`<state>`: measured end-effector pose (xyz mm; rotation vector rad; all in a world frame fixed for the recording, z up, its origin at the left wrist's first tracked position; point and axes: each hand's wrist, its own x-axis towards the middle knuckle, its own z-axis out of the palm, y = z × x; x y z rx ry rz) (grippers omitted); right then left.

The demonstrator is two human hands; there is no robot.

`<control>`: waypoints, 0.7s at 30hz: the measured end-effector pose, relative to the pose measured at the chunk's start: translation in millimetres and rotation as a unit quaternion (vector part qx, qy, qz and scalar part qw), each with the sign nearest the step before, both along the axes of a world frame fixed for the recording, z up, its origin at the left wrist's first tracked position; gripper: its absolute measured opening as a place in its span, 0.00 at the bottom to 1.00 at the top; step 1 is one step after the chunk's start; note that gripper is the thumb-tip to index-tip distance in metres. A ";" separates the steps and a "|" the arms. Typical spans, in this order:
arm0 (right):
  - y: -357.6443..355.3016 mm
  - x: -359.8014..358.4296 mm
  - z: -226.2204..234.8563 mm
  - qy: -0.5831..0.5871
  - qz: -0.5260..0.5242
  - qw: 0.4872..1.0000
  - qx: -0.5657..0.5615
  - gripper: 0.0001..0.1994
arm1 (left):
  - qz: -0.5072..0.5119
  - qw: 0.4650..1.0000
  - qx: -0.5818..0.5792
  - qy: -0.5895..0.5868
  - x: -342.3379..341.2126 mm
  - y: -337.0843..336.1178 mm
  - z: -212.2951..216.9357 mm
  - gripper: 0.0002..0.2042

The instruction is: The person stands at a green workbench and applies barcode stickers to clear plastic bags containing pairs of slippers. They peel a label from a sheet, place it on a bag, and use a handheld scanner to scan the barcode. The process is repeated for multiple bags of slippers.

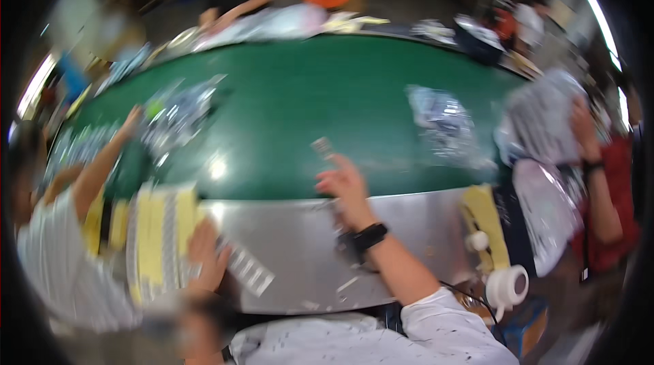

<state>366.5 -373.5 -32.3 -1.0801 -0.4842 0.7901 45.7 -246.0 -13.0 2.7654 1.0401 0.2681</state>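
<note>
My right hand (346, 191), with a black watch on its wrist, reaches over the near edge of the green belt. A small pale label (322, 147) is at its fingertips, blurred by motion. Down at the left, my left hand (206, 252) is closed on a strip of white labels (251, 270), which slants out to the right over the metal ledge. Just left of that hand lie yellow sheets with rows of labels (160, 235). The exact grip of the left fingers is partly hidden.
A clear-bagged item (443, 120) lies on the green belt (306, 92); more bagged items (180, 116) are at the left. Co-workers stand at left, right and far side. A white roll (505, 291) and a yellow sheet (487, 218) sit at the metal ledge's (409, 242) right end.
</note>
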 end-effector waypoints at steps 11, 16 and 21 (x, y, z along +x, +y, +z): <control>21.1 57.1 44.0 -0.155 0.033 0.987 0.037 0.37 | 0.040 0.654 -0.588 -0.474 88.2 -5.8 41.0 0.18; 22.4 217.5 94.3 -0.409 -0.262 0.873 -0.048 0.36 | 0.114 0.646 -0.545 -0.523 124.4 -11.3 0.5 0.13; -79.6 360.7 39.7 -0.495 -0.468 0.669 -0.296 0.44 | 0.126 0.654 -0.544 -0.511 131.0 -12.7 -14.8 0.11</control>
